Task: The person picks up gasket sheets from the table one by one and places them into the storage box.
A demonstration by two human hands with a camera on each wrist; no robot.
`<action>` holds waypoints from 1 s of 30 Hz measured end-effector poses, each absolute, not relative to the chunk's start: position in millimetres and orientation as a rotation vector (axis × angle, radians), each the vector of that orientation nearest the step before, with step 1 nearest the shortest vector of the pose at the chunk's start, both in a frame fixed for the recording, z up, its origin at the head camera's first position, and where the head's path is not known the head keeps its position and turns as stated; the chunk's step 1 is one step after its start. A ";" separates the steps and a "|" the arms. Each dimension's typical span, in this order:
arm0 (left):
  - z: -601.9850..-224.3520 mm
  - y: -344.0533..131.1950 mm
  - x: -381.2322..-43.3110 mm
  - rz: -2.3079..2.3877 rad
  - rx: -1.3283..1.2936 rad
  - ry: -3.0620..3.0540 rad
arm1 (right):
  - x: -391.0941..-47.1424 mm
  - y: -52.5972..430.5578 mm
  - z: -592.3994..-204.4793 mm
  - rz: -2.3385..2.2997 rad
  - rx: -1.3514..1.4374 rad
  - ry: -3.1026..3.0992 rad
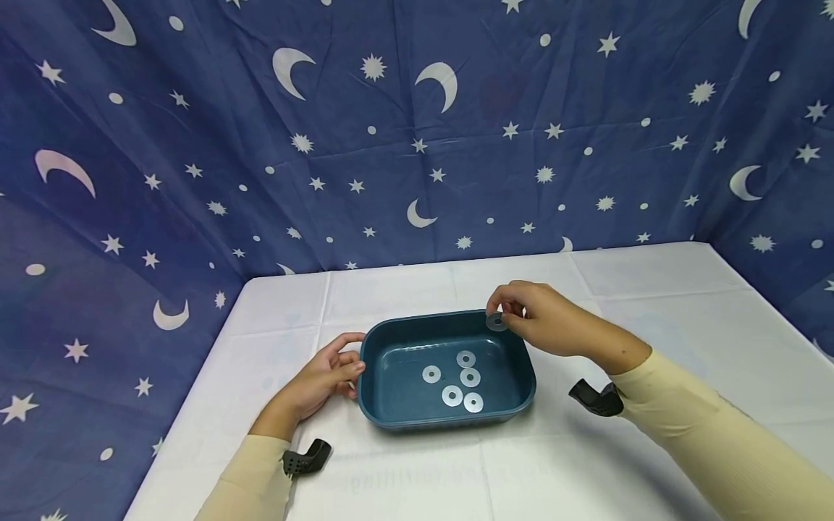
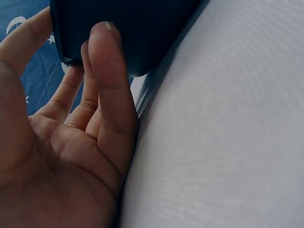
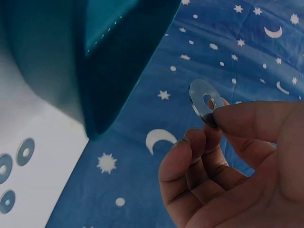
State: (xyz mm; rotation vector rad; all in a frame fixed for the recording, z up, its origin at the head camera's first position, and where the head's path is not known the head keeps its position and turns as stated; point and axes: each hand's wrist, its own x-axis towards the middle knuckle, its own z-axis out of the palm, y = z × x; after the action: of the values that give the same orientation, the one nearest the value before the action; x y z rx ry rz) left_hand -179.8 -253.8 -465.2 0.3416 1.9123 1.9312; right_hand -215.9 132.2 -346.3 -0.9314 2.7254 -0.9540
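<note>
A dark teal tub (image 1: 405, 422) stands on the white cloth, with several flat metal washers (image 1: 452, 395) lying on its floor. My left hand (image 1: 319, 380) touches the tub's left end with loosely bent fingers. In the left wrist view, the fingertips of that hand (image 2: 80, 123) meet the dark tub wall (image 2: 142, 28). Over the far right corner, my right hand (image 1: 544, 318) pinches one washer (image 1: 496, 321) between thumb and fingers. Its hole and rim show in the right wrist view, the washer (image 3: 198, 97) held clear of the tub (image 3: 109, 90).
Several more washers (image 3: 25, 152) lie on the white cloth (image 3: 42, 190) outside the tub, seen in the right wrist view. A blue curtain (image 1: 417, 166) with moons and stars surrounds the table's back and sides. Each wrist wears a black device (image 1: 596, 398).
</note>
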 end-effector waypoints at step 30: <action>-466.0 -254.0 -180.0 1.935 0.333 1.913 | -223.1 83.9 -356.6 -0.827 -1.082 2.591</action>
State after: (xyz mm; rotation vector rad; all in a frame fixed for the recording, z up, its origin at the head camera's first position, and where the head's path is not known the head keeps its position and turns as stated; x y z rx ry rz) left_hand -180.0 -254.0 -466.0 0.3326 1.9134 1.9351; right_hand -223.1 83.9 -356.6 -1.0820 2.5907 -0.8275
